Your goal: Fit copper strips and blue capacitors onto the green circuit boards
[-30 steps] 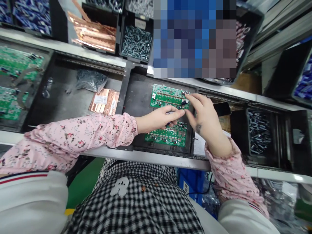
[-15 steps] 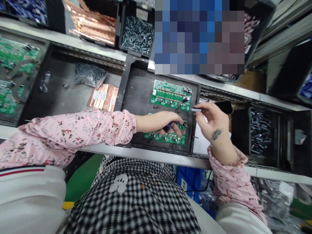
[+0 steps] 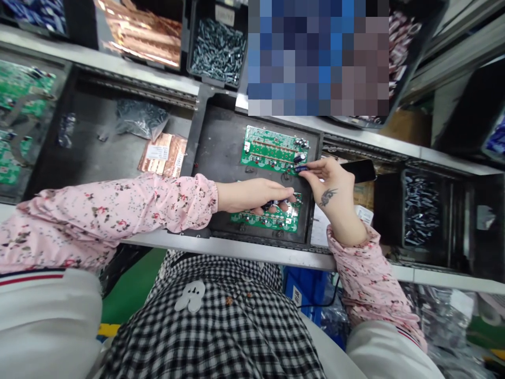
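Between its thumb and fingertips, my right hand (image 3: 333, 183) pinches a dark blue cylindrical capacitor (image 3: 300, 169), held at the lower right corner of the upper green circuit board (image 3: 272, 149). My left hand (image 3: 265, 192) hovers over the lower circuit board (image 3: 256, 221), its fingers curled around dark blue capacitors (image 3: 270, 204) that are partly hidden by the palm. Both boards lie in a black tray (image 3: 221, 134). A larger dark capacitor (image 3: 300, 158) stands on the upper board close to my right fingertips.
A bin of dark capacitors (image 3: 421, 208) stands on the right, near a black phone-like object (image 3: 361, 170). Behind the tray are a bin of small grey-green parts (image 3: 218, 52) and copper-coloured strips (image 3: 144, 31). A plastic bag (image 3: 141, 118) lies left of the tray.
My right hand has moved left and slightly up, bringing its capacitor from the tray's right edge to the upper board's corner. The left fingers have drawn in over the lower board.
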The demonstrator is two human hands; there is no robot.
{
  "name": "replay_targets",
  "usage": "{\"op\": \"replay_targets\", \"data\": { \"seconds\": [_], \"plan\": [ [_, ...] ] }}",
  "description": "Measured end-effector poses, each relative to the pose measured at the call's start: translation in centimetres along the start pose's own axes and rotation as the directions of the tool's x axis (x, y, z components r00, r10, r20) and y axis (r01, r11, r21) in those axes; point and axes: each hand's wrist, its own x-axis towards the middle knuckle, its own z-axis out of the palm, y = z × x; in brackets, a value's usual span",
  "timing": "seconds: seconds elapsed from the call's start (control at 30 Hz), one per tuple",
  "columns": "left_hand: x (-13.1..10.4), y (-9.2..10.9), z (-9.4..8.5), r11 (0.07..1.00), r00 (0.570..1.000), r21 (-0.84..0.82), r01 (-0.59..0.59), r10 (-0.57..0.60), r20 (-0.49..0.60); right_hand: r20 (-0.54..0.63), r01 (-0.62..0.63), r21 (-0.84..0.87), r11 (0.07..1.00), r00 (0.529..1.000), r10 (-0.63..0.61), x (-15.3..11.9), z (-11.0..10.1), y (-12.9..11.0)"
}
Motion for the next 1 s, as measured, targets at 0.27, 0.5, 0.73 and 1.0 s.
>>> {"op": "replay_targets", "data": {
  "seconds": [0.27, 0.5, 0.73, 1.0],
  "plan": [
    [-0.2, 0.0, -0.1, 0.997, 0.999, 0.064, -0.049, 0.048, 0.012, 0.038, 0.085, -0.135, 0.987, 0.996, -0.081, -0.1, -0.3, -1.3],
    [0.2, -0.5, 0.1, 0.991, 0.992, 0.05, -0.121, 0.122, -0.03, 0.1, 0.27, -0.36, 0.893, 0.963, -0.251, -0.7, -0.2, -2.8],
    [-0.2, 0.0, 0.2, 0.996, 0.996, -0.006, -0.089, 0.089, -0.028, 0.22, 0.319, 0.024, 0.948, 0.923, -0.316, -2.7, -2.1, -5.2],
    [0.2, 0.1, 0.1, 0.994, 0.999, -0.105, -0.023, 0.018, -0.049, 0.013, 0.111, -0.184, 0.977, 0.994, -0.111, 0.9, -2.2, -0.8]
  ]
}}
